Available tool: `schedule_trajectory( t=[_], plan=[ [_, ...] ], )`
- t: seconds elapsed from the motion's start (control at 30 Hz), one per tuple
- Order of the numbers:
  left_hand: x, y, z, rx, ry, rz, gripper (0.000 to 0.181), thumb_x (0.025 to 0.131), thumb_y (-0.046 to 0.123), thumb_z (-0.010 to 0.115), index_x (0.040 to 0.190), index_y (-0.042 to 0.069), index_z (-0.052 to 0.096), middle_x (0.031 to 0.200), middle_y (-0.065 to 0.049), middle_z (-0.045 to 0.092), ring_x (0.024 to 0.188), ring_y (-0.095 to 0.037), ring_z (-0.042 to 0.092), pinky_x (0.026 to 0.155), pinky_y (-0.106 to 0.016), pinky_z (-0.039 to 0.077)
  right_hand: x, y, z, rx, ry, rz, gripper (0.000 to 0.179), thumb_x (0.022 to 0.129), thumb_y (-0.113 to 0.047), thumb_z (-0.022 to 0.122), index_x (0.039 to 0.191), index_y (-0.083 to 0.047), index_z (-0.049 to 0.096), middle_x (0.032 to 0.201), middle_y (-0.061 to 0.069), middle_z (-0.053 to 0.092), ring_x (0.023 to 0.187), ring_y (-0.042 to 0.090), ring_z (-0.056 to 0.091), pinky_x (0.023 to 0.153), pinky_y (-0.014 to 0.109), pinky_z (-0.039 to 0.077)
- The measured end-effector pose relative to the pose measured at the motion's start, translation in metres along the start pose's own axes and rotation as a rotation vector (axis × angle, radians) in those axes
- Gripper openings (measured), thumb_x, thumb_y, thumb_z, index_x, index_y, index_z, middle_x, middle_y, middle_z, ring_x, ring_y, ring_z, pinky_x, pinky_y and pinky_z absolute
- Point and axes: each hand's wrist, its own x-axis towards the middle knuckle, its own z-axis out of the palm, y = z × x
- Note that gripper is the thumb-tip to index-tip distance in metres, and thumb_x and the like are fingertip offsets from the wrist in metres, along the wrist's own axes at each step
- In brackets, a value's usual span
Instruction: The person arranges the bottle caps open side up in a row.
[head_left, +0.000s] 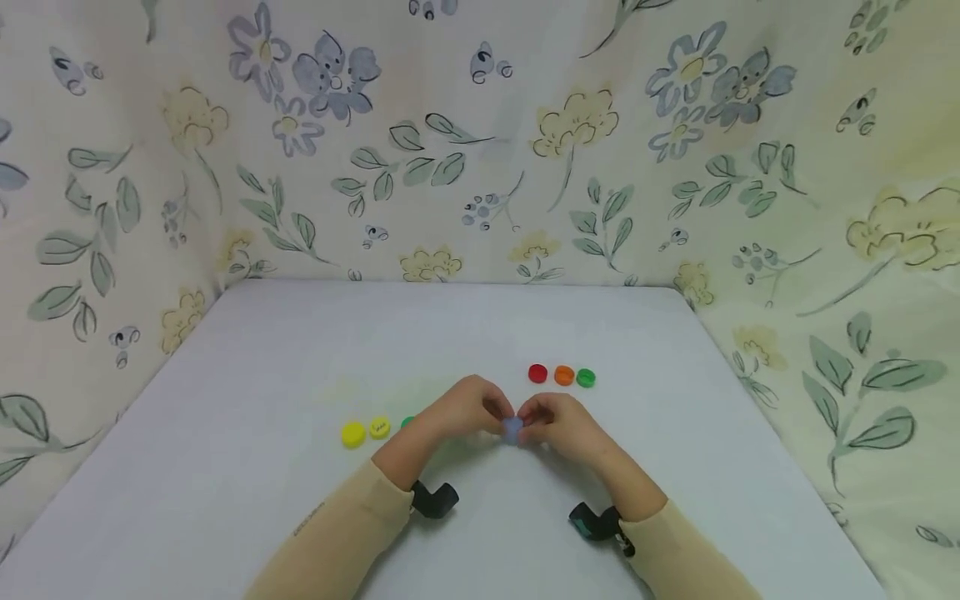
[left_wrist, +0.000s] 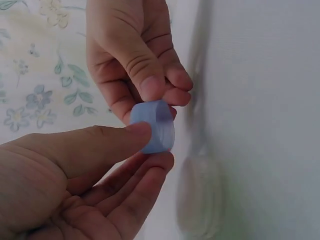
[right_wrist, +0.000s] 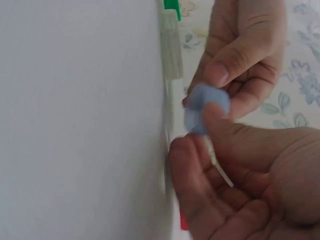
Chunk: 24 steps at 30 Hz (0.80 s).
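Note:
A small light-blue bottle cap (head_left: 512, 430) is held up between the two hands, above the white table. My left hand (head_left: 467, 407) pinches the cap by one side; in the left wrist view its thumb lies on the cap's outer wall. From the other side my right hand (head_left: 564, 427) also pinches the cap, its thumb pressed on the wall in the right wrist view. The cap's hollow side (left_wrist: 166, 125) shows in the left wrist view. Beyond the hands, a red cap (head_left: 537, 372), an orange cap (head_left: 564, 375) and a green cap (head_left: 586, 378) lie in a row.
Left of the hands lie two yellow caps (head_left: 353, 434) and a green cap (head_left: 408, 422) partly covered by the left arm. A pale round cap (left_wrist: 199, 197) lies on the white table (head_left: 300, 350). Floral cloth (head_left: 480, 167) hangs around the table's back and sides.

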Motion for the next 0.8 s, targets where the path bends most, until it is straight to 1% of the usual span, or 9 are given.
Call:
schedule_trajectory(
  t=[0.07, 0.2, 0.3, 0.43, 0.47, 0.53, 0.6, 0.7, 0.8],
  plan=[
    [0.000, 0.001, -0.005, -0.016, 0.036, 0.006, 0.013, 0.085, 0.000, 0.079, 0.096, 0.006, 0.079, 0.090, 0.001, 0.075, 0.086, -0.013, 0.066, 0.078, -0.029, 0.054, 0.003, -0.004, -0.004, 0.020, 0.006, -0.011, 0.016, 0.091, -0.007, 0.077, 0.106, -0.007, 0.073, 0.095, 0.001, 0.069, 0.088, 0.018, 0.064, 0.080, 0.033, 0.055],
    [0.002, 0.004, -0.018, -0.089, 0.148, -0.040, 0.012, 0.090, 0.009, 0.079, 0.102, 0.009, 0.080, 0.096, 0.002, 0.075, 0.093, -0.016, 0.066, 0.087, -0.037, 0.055, 0.020, -0.020, -0.017, 0.069, -0.001, 0.003, 0.017, 0.093, -0.009, 0.075, 0.110, -0.003, 0.073, 0.098, 0.004, 0.071, 0.089, 0.019, 0.067, 0.084, 0.035, 0.058],
    [0.008, 0.002, -0.021, -0.181, 0.253, -0.082, 0.016, 0.093, 0.015, 0.077, 0.108, 0.010, 0.079, 0.104, 0.001, 0.075, 0.101, -0.019, 0.067, 0.096, -0.045, 0.052, 0.037, -0.030, -0.026, 0.071, 0.011, 0.068, 0.017, 0.095, -0.015, 0.075, 0.109, -0.005, 0.074, 0.095, 0.005, 0.072, 0.089, 0.027, 0.069, 0.085, 0.042, 0.058],
    [0.017, -0.008, -0.009, -0.260, 0.383, -0.147, 0.016, 0.093, 0.016, 0.077, 0.107, 0.009, 0.080, 0.106, -0.002, 0.074, 0.104, -0.022, 0.066, 0.099, -0.049, 0.049, 0.052, -0.027, -0.022, 0.050, 0.042, 0.144, 0.015, 0.095, -0.018, 0.075, 0.104, -0.005, 0.077, 0.087, 0.006, 0.072, 0.084, 0.032, 0.070, 0.079, 0.044, 0.057],
    [0.019, -0.011, -0.004, -0.272, 0.407, -0.164, 0.015, 0.093, 0.016, 0.077, 0.105, 0.008, 0.080, 0.105, -0.002, 0.074, 0.103, -0.022, 0.066, 0.097, -0.048, 0.049, 0.053, -0.025, -0.021, 0.051, 0.049, 0.155, 0.015, 0.095, -0.016, 0.075, 0.104, -0.004, 0.076, 0.087, 0.008, 0.073, 0.083, 0.031, 0.070, 0.077, 0.044, 0.057],
    [0.026, -0.013, 0.003, -0.286, 0.448, -0.185, 0.013, 0.092, 0.016, 0.078, 0.100, 0.007, 0.079, 0.100, -0.003, 0.074, 0.098, -0.022, 0.065, 0.091, -0.044, 0.050, 0.057, -0.020, -0.021, 0.059, 0.064, 0.156, 0.013, 0.094, -0.011, 0.075, 0.103, 0.000, 0.075, 0.087, 0.009, 0.072, 0.078, 0.026, 0.070, 0.074, 0.039, 0.059],
    [0.034, -0.011, 0.006, -0.314, 0.484, -0.181, 0.013, 0.091, 0.016, 0.078, 0.097, 0.005, 0.079, 0.096, -0.003, 0.073, 0.095, -0.021, 0.065, 0.088, -0.040, 0.051, 0.061, -0.019, -0.027, 0.066, 0.096, 0.163, 0.012, 0.094, -0.008, 0.074, 0.102, 0.002, 0.074, 0.089, 0.011, 0.072, 0.076, 0.022, 0.070, 0.073, 0.036, 0.060],
    [0.048, -0.001, 0.005, -0.342, 0.521, -0.144, 0.014, 0.092, 0.014, 0.076, 0.097, 0.001, 0.078, 0.091, -0.006, 0.074, 0.090, -0.021, 0.067, 0.084, -0.038, 0.054, 0.067, -0.023, -0.039, 0.048, 0.164, 0.169, 0.012, 0.095, -0.010, 0.074, 0.101, 0.000, 0.073, 0.089, 0.009, 0.071, 0.075, 0.021, 0.071, 0.069, 0.032, 0.059],
    [0.051, 0.001, 0.007, -0.367, 0.529, -0.158, 0.015, 0.094, 0.012, 0.074, 0.103, 0.000, 0.077, 0.091, -0.008, 0.075, 0.088, -0.019, 0.068, 0.083, -0.035, 0.056, 0.070, -0.023, -0.037, 0.023, 0.200, 0.183, 0.013, 0.098, -0.015, 0.072, 0.101, -0.002, 0.073, 0.090, 0.009, 0.072, 0.075, 0.023, 0.071, 0.067, 0.031, 0.058]
  ],
)
